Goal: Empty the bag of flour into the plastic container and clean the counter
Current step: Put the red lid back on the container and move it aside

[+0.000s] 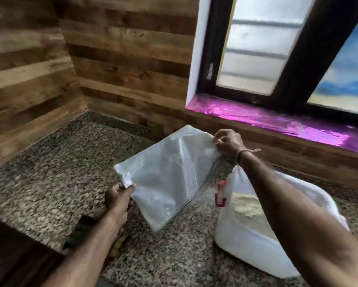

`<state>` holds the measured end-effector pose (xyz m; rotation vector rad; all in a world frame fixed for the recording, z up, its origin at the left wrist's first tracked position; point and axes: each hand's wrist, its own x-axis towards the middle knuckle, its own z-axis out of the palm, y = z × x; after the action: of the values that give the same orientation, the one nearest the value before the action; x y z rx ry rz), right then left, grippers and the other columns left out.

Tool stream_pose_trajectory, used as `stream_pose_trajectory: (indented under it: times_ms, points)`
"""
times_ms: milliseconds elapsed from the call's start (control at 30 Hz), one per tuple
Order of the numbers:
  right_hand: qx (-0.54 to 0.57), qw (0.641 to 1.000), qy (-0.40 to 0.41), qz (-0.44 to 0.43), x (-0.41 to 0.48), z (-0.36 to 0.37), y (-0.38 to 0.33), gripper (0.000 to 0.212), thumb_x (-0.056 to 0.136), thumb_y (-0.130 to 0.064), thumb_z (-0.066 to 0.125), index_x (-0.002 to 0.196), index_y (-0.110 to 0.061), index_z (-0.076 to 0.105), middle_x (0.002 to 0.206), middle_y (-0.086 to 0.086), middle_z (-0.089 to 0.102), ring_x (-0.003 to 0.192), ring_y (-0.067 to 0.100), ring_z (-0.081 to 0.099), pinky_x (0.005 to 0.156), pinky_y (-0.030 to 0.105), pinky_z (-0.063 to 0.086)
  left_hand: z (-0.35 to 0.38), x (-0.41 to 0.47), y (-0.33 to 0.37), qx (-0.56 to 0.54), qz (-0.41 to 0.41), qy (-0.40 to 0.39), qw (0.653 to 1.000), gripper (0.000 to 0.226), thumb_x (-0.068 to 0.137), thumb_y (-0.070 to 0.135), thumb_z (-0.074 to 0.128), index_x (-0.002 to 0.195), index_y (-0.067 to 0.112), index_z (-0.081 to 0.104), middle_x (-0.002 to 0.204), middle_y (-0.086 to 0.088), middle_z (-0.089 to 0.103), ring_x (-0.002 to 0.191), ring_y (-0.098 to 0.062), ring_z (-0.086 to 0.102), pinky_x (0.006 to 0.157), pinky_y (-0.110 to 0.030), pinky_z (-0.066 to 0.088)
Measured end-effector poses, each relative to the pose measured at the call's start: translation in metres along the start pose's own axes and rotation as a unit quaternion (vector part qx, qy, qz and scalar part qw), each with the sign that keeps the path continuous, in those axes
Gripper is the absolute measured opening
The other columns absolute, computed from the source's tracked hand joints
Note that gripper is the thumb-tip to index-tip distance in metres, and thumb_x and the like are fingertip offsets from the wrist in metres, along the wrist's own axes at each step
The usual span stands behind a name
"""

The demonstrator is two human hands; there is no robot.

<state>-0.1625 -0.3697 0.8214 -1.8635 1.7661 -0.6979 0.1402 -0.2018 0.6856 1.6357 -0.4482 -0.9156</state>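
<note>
A flat white woven flour bag [165, 175] hangs in the air above the granite counter [56, 168], looking limp and hollow. My left hand [120, 198] grips its lower left corner. My right hand [228, 145] pinches its upper right corner, held higher. To the right stands a translucent white plastic container [254, 247] with a red latch [220, 194]; pale flour [246, 208] is piled inside it. My right forearm crosses over the container and hides much of its rim.
Wood-panelled walls [122, 59] close the counter at the back and left. A window [277, 48] with a shiny purple-lined sill [277, 121] sits at the back right. A dark object [80, 230] lies under my left forearm near the counter's front edge.
</note>
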Motion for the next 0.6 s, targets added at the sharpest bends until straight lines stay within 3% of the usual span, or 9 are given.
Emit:
stream_pose_trajectory:
  times_ms: [133, 200, 267, 333, 400, 433, 467, 533, 600]
  points:
    - [-0.172, 0.981, -0.092, -0.005, 0.023, 0.057, -0.021, 0.026, 0.083, -0.012, 0.063, 0.104, -0.019, 0.078, 0.113, 0.012, 0.073, 0.108, 0.032, 0.068, 0.091, 0.036, 0.055, -0.019, 0.006, -0.031, 0.048, -0.035, -0.049, 0.997, 0.056, 0.083, -0.001, 0.076, 0.126, 0.014, 0.042, 0.108, -0.006, 0.061, 0.087, -0.023, 0.06, 0.058, -0.031, 0.052]
    - [-0.233, 0.967, -0.101, 0.009, 0.027, 0.09, -0.019, 0.027, 0.086, -0.016, 0.062, 0.11, -0.02, 0.075, 0.12, 0.013, 0.07, 0.114, 0.033, 0.065, 0.098, 0.043, 0.052, -0.022, 0.006, -0.045, 0.068, -0.057, -0.079, 0.993, 0.085, 0.078, 0.003, 0.079, 0.143, 0.024, 0.027, 0.123, 0.0, 0.053, 0.103, -0.025, 0.06, 0.075, -0.041, 0.06]
    - [-0.284, 0.952, -0.11, 0.021, 0.024, 0.117, -0.012, 0.027, 0.089, -0.015, 0.059, 0.113, -0.019, 0.071, 0.124, 0.011, 0.068, 0.119, 0.032, 0.062, 0.105, 0.051, 0.043, -0.019, 0.003, -0.054, 0.09, -0.074, -0.088, 0.989, 0.1, 0.071, 0.005, 0.082, 0.15, 0.02, 0.023, 0.129, -0.003, 0.051, 0.108, -0.029, 0.062, 0.086, -0.051, 0.06]
    - [-0.327, 0.935, -0.132, 0.032, 0.019, 0.141, -0.004, 0.029, 0.09, -0.01, 0.055, 0.116, -0.016, 0.068, 0.126, 0.009, 0.066, 0.122, 0.031, 0.061, 0.11, 0.058, 0.034, -0.011, 0.001, -0.062, 0.103, -0.088, -0.091, 0.987, 0.081, 0.073, -0.004, 0.079, 0.14, 0.009, 0.037, 0.127, -0.007, 0.057, 0.105, -0.036, 0.067, 0.085, -0.054, 0.06]
    - [-0.355, 0.924, -0.135, 0.044, 0.009, 0.159, 0.008, 0.032, 0.088, -0.006, 0.055, 0.116, -0.014, 0.067, 0.127, 0.008, 0.065, 0.124, 0.03, 0.058, 0.11, 0.065, 0.031, -0.002, -0.008, -0.065, 0.118, -0.091, -0.081, 0.986, 0.051, 0.074, -0.012, 0.075, 0.107, 0.017, 0.049, 0.109, -0.014, 0.064, 0.088, -0.038, 0.071, 0.079, -0.056, 0.061]
    - [-0.369, 0.919, -0.129, 0.044, 0.004, 0.166, 0.015, 0.033, 0.086, -0.007, 0.056, 0.116, -0.016, 0.067, 0.128, 0.006, 0.063, 0.125, 0.03, 0.056, 0.108, 0.065, 0.032, 0.0, -0.01, -0.066, 0.124, -0.096, -0.067, 0.985, 0.051, 0.075, -0.015, 0.074, 0.105, 0.017, 0.048, 0.104, -0.013, 0.063, 0.078, -0.035, 0.07, 0.077, -0.057, 0.061]
    - [-0.382, 0.915, -0.122, 0.039, -0.001, 0.172, 0.021, 0.036, 0.085, -0.011, 0.058, 0.119, -0.02, 0.066, 0.13, 0.004, 0.06, 0.126, 0.029, 0.054, 0.106, 0.064, 0.035, 0.003, -0.013, -0.064, 0.125, -0.095, -0.064, 0.986, 0.057, 0.075, -0.017, 0.074, 0.117, 0.01, 0.046, 0.107, -0.014, 0.062, 0.075, -0.032, 0.067, 0.079, -0.056, 0.061]
    - [-0.372, 0.919, -0.128, 0.031, -0.016, 0.184, 0.036, 0.043, 0.085, -0.025, 0.063, 0.128, -0.03, 0.059, 0.139, 0.001, 0.05, 0.13, 0.028, 0.049, 0.103, 0.058, 0.04, 0.001, -0.01, -0.069, 0.16, -0.078, -0.055, 0.983, 0.105, 0.073, -0.016, 0.078, 0.154, 0.003, 0.015, 0.128, -0.015, 0.055, 0.101, -0.03, 0.064, 0.1, -0.042, 0.052]
    - [-0.334, 0.926, -0.168, 0.044, -0.032, 0.196, 0.049, 0.054, 0.086, -0.035, 0.066, 0.138, -0.035, 0.051, 0.146, 0.001, 0.043, 0.133, 0.03, 0.046, 0.102, 0.053, 0.042, -0.001, -0.008, -0.071, 0.189, -0.054, -0.051, 0.979, 0.135, 0.07, -0.012, 0.083, 0.159, 0.008, -0.016, 0.149, -0.017, 0.039, 0.132, -0.031, 0.048, 0.108, -0.031, 0.035]
